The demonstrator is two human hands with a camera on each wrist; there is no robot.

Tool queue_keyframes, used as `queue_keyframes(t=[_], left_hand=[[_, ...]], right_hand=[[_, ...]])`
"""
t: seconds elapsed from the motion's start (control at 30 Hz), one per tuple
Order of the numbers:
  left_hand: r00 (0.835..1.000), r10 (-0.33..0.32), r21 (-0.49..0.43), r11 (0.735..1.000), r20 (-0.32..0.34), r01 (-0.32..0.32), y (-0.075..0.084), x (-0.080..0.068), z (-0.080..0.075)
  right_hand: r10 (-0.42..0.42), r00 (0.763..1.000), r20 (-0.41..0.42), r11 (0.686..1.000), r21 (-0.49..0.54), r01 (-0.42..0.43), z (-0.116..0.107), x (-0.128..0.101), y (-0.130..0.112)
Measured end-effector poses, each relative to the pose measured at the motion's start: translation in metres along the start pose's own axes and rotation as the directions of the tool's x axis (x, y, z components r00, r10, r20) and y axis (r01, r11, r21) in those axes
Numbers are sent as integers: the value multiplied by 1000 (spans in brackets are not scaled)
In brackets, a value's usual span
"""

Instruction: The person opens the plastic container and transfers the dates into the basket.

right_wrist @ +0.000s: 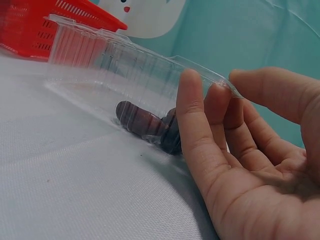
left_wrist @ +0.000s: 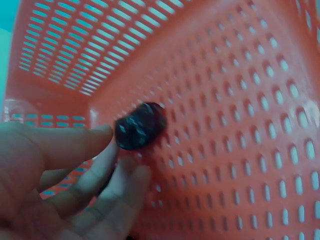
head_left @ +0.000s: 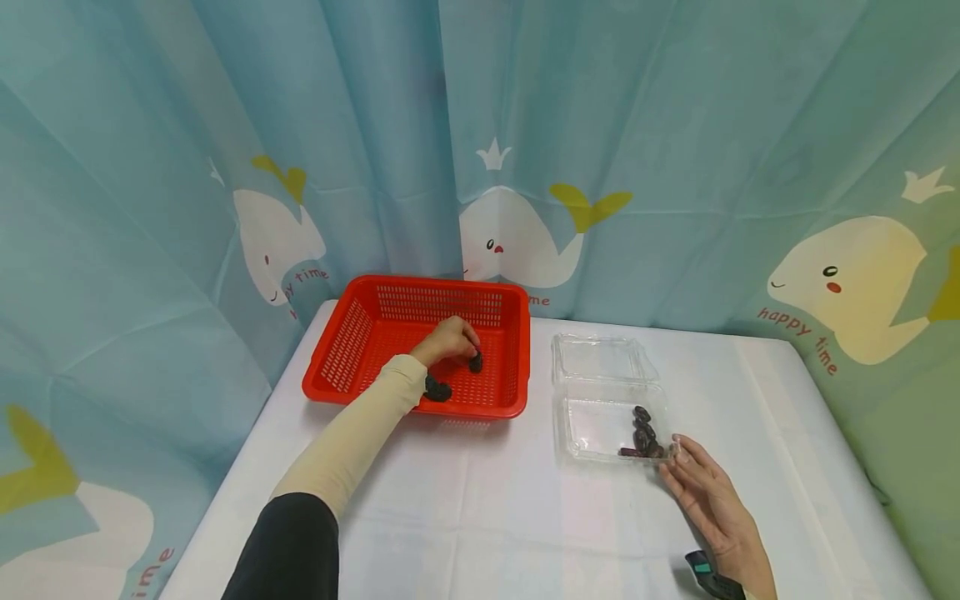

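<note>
Close up, the left hand (left_wrist: 60,185) touches with its fingertips (left_wrist: 102,135) a dark wrinkled fruit (left_wrist: 140,126) against the perforated floor of a red basket (left_wrist: 240,125).

The blue curtain (head_left: 675,167) behind the tabletop is printed with cartoon whales, and red lettering under them reads "happy time". The full phrase shows beneath the whale at far right (head_left: 847,283). Only "time" shows beside the left whale (head_left: 273,242), and again, partly cut off, at the curtain's bottom left corner.
</note>
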State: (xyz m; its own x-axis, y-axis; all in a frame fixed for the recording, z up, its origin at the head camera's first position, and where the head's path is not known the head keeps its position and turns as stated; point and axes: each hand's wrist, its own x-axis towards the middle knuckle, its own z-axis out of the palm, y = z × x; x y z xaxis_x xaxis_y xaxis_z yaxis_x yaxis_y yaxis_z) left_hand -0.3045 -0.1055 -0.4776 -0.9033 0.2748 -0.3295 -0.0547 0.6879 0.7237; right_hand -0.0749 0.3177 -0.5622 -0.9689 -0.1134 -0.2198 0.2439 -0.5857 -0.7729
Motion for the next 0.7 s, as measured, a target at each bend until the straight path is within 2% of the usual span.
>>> queue_keyframes(t=[0.17, 0.27, 0.47, 0.7], left_hand=[[999, 16, -37, 999, 31, -14, 9, -8, -8], [998, -10, -110, 994, 61, 17, 15, -14, -13], [990, -59, -255, 963, 125, 90, 26, -24, -21], [985, -25, -327, 942, 169, 79, 40, -37, -21]], right_hand=[[-6, 1000, -5, 1000, -7, 6, 1, 0, 0], [-6, 1000, -1, 1000, -9, 6, 1, 1, 1], [13, 1000, -15, 1000, -25, -13, 2, 2, 0], [-16, 1000, 19, 1000, -4, 16, -2, 1, 1]])
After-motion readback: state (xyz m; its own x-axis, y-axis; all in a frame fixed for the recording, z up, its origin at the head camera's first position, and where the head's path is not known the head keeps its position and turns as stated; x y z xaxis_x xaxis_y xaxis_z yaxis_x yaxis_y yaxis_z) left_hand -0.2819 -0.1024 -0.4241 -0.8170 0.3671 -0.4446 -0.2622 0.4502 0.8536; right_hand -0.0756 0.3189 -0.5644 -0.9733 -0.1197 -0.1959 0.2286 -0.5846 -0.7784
